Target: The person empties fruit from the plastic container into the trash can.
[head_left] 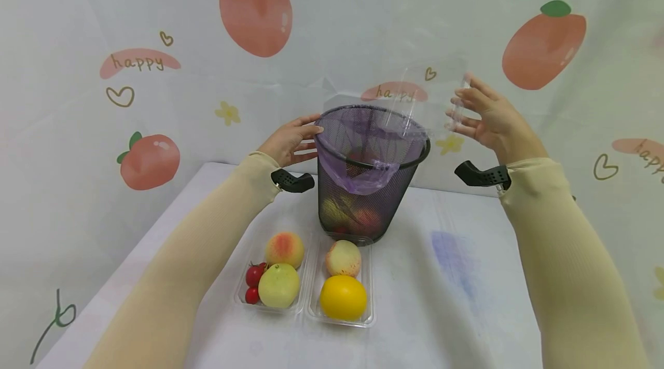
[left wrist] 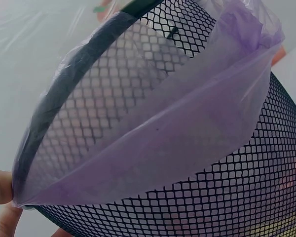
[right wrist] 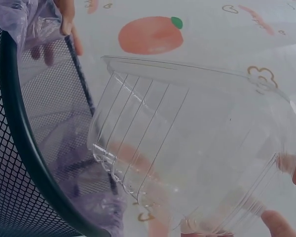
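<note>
My left hand (head_left: 290, 141) grips the rim of a black mesh wastebasket (head_left: 426, 153) at its left side. A purple plastic bag (head_left: 363, 182) lines the basket and folds over the front rim. Right of the opening, my right hand (head_left: 490, 115) holds a clear plastic container (right wrist: 207, 128) by its end, fingers curled around it. The container is tilted toward the basket, and its near end overlaps the rim in the head view. Through the mesh, yellow-green and red fruit (head_left: 367, 220) shows at the bottom of the basket.
Two clear trays stand before the basket. The left tray (head_left: 270, 309) holds a peach (head_left: 285, 250), a pale green fruit (head_left: 279, 286) and two small tomatoes (head_left: 255, 275). A pale peach (head_left: 343, 258) and a yellow fruit (head_left: 343, 298) lie in the right tray (head_left: 370, 314). A printed cloth hangs behind.
</note>
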A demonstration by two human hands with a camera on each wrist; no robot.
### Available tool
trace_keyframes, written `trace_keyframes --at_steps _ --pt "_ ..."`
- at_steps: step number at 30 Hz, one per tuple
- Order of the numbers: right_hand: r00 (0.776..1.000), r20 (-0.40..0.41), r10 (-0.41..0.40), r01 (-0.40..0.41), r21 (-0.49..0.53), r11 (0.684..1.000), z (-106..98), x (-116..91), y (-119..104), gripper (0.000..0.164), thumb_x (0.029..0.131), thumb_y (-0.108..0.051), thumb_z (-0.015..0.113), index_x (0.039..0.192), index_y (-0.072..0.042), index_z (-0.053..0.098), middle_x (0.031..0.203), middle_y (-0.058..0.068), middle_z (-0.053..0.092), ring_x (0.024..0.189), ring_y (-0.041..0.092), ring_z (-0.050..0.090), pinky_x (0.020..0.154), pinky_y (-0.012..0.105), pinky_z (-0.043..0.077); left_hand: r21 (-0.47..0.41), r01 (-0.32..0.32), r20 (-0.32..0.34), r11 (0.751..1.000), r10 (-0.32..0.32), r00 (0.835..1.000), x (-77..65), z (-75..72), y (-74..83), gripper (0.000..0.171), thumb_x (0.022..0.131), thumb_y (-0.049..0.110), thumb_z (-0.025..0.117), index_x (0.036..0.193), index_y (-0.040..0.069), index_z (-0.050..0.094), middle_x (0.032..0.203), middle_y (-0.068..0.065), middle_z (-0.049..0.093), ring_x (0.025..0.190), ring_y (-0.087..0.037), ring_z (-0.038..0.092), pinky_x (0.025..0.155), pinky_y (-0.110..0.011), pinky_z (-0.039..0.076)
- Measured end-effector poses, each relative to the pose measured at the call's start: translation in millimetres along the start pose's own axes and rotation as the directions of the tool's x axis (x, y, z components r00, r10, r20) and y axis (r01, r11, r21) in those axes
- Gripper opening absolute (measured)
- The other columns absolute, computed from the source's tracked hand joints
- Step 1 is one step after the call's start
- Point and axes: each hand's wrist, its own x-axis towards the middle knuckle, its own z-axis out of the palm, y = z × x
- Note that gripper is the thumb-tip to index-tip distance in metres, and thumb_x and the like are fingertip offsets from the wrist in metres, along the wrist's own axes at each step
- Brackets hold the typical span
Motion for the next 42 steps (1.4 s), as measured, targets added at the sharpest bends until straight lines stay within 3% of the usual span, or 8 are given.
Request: trace_keyframes --at_steps 4,11,22,33,42 --pt "1.000 0.008 -0.006 0.006 0.051 0.999 -3 -2 2 0.073 0.094 -0.024 0.063 0.151 -0.046 0.023 0.162 -0.003 0.008 0.086 0.014 0.065 0.070 0.029 0.059 -0.001 0.000 0.002 1.000 0.000 1.000 0.2 -0.3 -0.1 0.049 0.095 0.019 0.063 0.140 0.035 0.049 0.116 0.001 0.054 0.107 -0.019 0.056 0.103 -0.038 0.045" --pt "1.000 -0.006 -0.008 0.008 0.136 0.991 -12 -5 4 0.063 0.094 -0.020 0.064 0.146 -0.042 0.036 0.139 -0.001 0.034 0.086 0.020 0.065 0.073 0.033 0.059 -0.005 0.000 0.002 1.000 0.000 1.000 -0.8 -0.2 0.1 0.049 0.095 0.019 0.063 0.140 0.034 0.050 0.116 0.001 0.054 0.106 -0.019 0.056 0.103 -0.038 0.046" --pt "1.000 -0.013 -0.005 0.007 0.233 0.972 -28 -9 8 0.053 0.095 -0.020 0.063 0.140 -0.039 0.043 0.117 0.003 0.049 0.085 0.023 0.065 0.071 0.037 0.058 -0.005 0.002 0.000 1.000 -0.002 1.000 -1.9 -0.1 1.2 0.049 0.095 0.019 0.063 0.140 0.034 0.050 0.116 0.001 0.054 0.107 -0.019 0.055 0.103 -0.038 0.045" --pt "1.000 -0.018 0.010 -0.004 0.319 0.948 -50 -15 13 0.025 0.093 -0.021 0.064 0.116 -0.032 0.065 0.115 0.004 0.052 0.087 0.027 0.066 0.072 0.039 0.059 -0.003 -0.001 0.008 1.000 0.001 1.000 1.2 -0.4 -0.1 0.049 0.095 0.020 0.063 0.140 0.034 0.050 0.116 0.001 0.054 0.107 -0.019 0.055 0.103 -0.038 0.045" --pt "0.999 -0.006 0.032 -0.027 0.423 0.906 -68 -21 17 0.019 0.093 -0.019 0.064 0.109 -0.026 0.072 0.114 0.006 0.055 0.088 0.031 0.067 0.072 0.040 0.058 0.006 0.002 0.003 1.000 -0.002 1.000 0.7 -1.1 -0.1 0.049 0.095 0.020 0.063 0.139 0.035 0.050 0.113 0.001 0.054 0.104 -0.018 0.056 0.103 -0.038 0.046"
